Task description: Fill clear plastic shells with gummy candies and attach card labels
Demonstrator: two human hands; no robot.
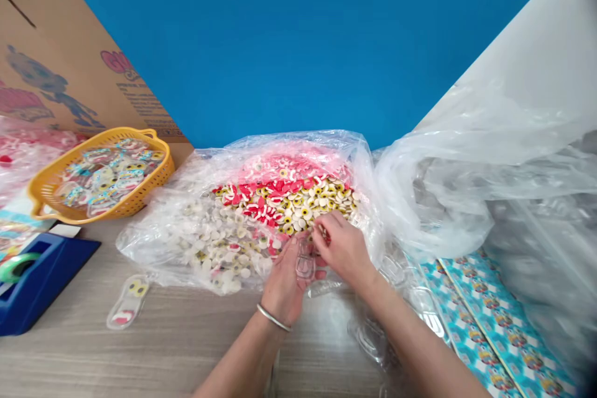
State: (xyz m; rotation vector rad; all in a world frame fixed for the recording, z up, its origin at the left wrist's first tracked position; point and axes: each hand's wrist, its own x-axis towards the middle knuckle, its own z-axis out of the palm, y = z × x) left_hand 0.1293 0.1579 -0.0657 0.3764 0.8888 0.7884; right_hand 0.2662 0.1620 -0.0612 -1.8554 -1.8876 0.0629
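Observation:
My left hand (285,283), with a bangle at the wrist, holds a clear plastic blister shell (305,266) at the front edge of a clear bag. Over the top end of that shell my right hand (339,242) is closed, fingertips pinched; what they hold is too small or hidden to name. Just beyond both hands, the open plastic bag (158,242) is full of small white-and-yellow eye pieces (321,199) and red-and-white mouth pieces (265,208). To the left on the table lies a filled blister shell (129,301) with two eye pieces and a red-and-white piece.
A yellow basket (135,199) of packed pieces stands at the left, behind a blue tape dispenser (51,280). Empty blister shells (368,339) lie by my right forearm. Printed turquoise card sheets (494,323) and crumpled plastic bags (438,199) are at the right. A blue panel (298,43) rises behind.

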